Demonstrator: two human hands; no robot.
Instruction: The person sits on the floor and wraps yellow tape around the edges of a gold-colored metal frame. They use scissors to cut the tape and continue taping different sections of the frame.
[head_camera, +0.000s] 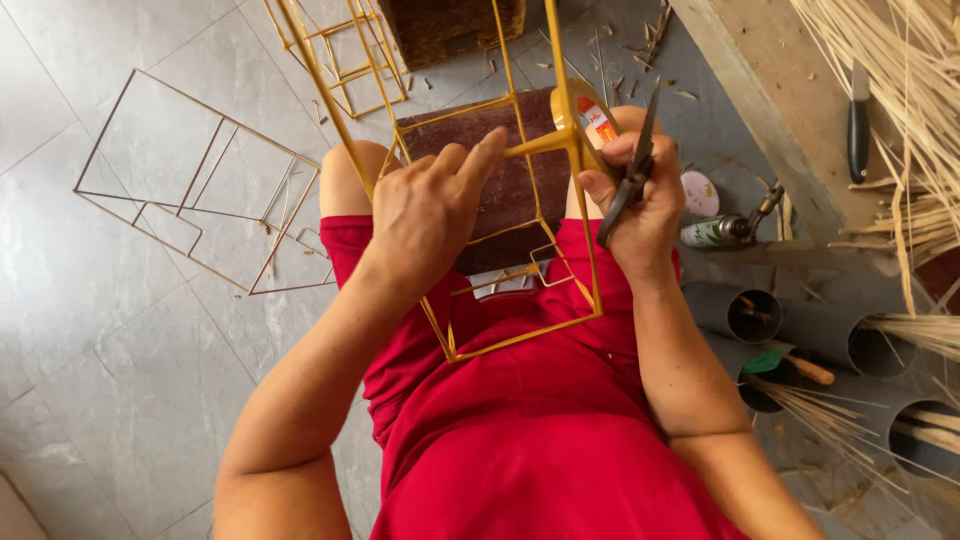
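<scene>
A yellow bamboo-stick frame (520, 330) rests over my lap, its bars rising toward the top of the view. My left hand (430, 205) presses on a joint of the frame, the index finger stretched along a cross bar. My right hand (640, 200) grips dark scissors (632, 165) with the blades pointing up, and also holds a roll of tape (590, 115) against the frame's upright bar. I wear red clothing, and a dark brown board (510, 190) lies under the frame between my knees.
A flat stick frame (190, 185) lies on the grey tiled floor at left. Another yellow frame (340, 50) and a woven basket (450, 25) stand ahead. At right are a wooden plank (780, 90), a knife (858, 125), bamboo strips (910, 80), a spray can (715, 230) and grey tubes (750, 315).
</scene>
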